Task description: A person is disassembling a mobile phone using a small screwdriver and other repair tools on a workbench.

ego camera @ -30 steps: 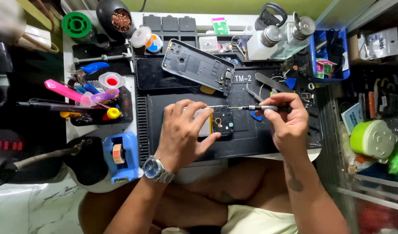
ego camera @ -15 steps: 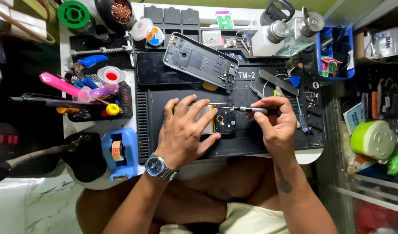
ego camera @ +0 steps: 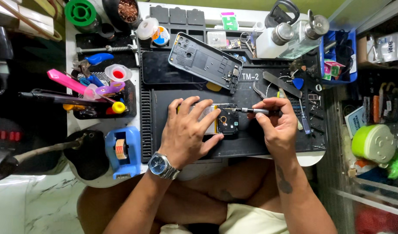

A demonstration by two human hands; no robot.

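Here my left hand (ego camera: 188, 132) lies flat, fingers spread, pinning the opened phone (ego camera: 222, 120) to the black mat (ego camera: 268, 143) on the worktop. My right hand (ego camera: 279, 123) pinches a screwdriver (ego camera: 251, 111), tip on the phone's top

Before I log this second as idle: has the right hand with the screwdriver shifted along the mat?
No. The right hand keeps its screwdriver tip on the phone, same spot below the grey back cover.
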